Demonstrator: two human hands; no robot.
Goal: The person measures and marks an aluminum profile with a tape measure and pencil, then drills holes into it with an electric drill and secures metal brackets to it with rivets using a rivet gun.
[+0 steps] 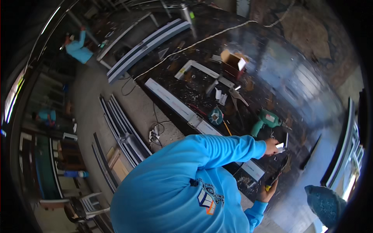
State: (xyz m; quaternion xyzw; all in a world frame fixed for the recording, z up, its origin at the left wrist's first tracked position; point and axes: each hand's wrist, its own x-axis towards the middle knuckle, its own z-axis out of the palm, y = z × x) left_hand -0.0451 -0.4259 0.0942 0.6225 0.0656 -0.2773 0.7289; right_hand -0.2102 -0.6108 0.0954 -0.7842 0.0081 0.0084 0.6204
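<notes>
My left hand (271, 147) is closed on a short white angled piece (280, 148), held over the dark table. Below it in the picture, my right hand (269, 191) grips a dark hand tool (278, 173) with yellow at its handle. It resembles snips or pliers, but its exact kind is unclear. The tool points up toward the white piece, and I cannot tell whether they touch. Just beyond my left hand lies a green power drill (268, 119), its bit toward the right.
A long white profile (171, 100) runs along the table's near edge. Farther back are a tape measure (215, 115), a pencil (227, 128), pliers (237, 96), an open cardboard box (234, 64) and a white cord (202, 40). Two people (79, 48) are at the far left.
</notes>
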